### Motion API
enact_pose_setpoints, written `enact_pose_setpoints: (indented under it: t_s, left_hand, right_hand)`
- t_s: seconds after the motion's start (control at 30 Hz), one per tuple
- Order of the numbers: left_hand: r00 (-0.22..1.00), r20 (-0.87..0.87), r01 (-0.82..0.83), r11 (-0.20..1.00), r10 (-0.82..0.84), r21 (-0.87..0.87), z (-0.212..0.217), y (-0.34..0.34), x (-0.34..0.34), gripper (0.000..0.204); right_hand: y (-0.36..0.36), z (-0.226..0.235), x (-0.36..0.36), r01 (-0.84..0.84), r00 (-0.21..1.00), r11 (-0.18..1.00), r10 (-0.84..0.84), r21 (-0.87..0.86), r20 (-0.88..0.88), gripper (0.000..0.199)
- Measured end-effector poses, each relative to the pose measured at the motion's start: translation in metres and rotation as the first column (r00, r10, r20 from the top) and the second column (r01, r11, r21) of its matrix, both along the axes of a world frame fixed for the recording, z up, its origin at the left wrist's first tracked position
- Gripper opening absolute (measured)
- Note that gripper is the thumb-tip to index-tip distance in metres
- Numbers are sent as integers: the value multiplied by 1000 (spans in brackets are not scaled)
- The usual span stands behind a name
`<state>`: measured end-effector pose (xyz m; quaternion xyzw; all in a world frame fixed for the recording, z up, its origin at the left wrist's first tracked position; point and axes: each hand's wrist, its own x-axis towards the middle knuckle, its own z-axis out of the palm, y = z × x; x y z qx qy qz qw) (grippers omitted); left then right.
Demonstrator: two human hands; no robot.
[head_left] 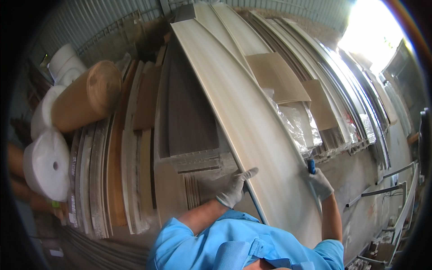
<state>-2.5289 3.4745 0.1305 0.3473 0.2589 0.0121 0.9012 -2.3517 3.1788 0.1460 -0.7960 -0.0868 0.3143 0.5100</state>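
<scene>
A long, pale cream panel (pixel 256 130) with a faint streaky grain slopes away from my body over the stacked boards. My left hand (pixel 233 189), in a white glove, grips the panel's left edge; its thumb lies on top and the other fingers are partly hidden. At the right edge, my gloved right hand (pixel 321 183) is closed round a small blue tool (pixel 311 166) whose kind I cannot make out. This hand rests against the panel's side. Under and beside the panel lies a dark brown board stack (pixel 191 112).
Large brown (pixel 90 94) and white rolls (pixel 47 164) stand on the left beside long boards. Cardboard sheets (pixel 279 76) and plastic-wrapped panels lie to the right. A metal frame (pixel 402 198) stands at the far right. Behind the stacks runs a corrugated wall (pixel 108 22).
</scene>
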Motion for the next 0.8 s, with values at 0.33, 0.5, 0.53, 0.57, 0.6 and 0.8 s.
enact_pose_setpoints:
  t_s: [0.33, 0.5, 0.53, 0.57, 0.6, 0.8]
  left_hand:
    - [977, 121, -175, 984, 176, -24, 29, 39, 38, 69]
    - [945, 300, -130, 991, 133, -32, 54, 32, 53, 73]
    - [949, 284, -119, 990, 137, -82, 55, 27, 56, 73]
    - [933, 334, -103, 988, 137, -116, 55, 19, 59, 72]
    - [918, 373, -85, 985, 136, -149, 55, 8, 58, 72]
    - [879, 474, -12, 996, 55, -93, 69, -80, 47, 73]
  right_hand:
    - [-20, 93, -57, 62, 991, 998, -59, -18, 118, 10]
    - [-44, 161, -119, 213, 942, 966, -163, -147, 294, 7]
    - [-52, 174, -134, 239, 927, 955, -170, -177, 334, 8]
    - [-64, 188, -148, 283, 923, 936, -207, -208, 326, 10]
    - [-76, 199, -164, 326, 916, 907, -233, -266, 326, 13]
    - [-167, 235, -259, 466, 821, 877, -379, -119, 427, 27]
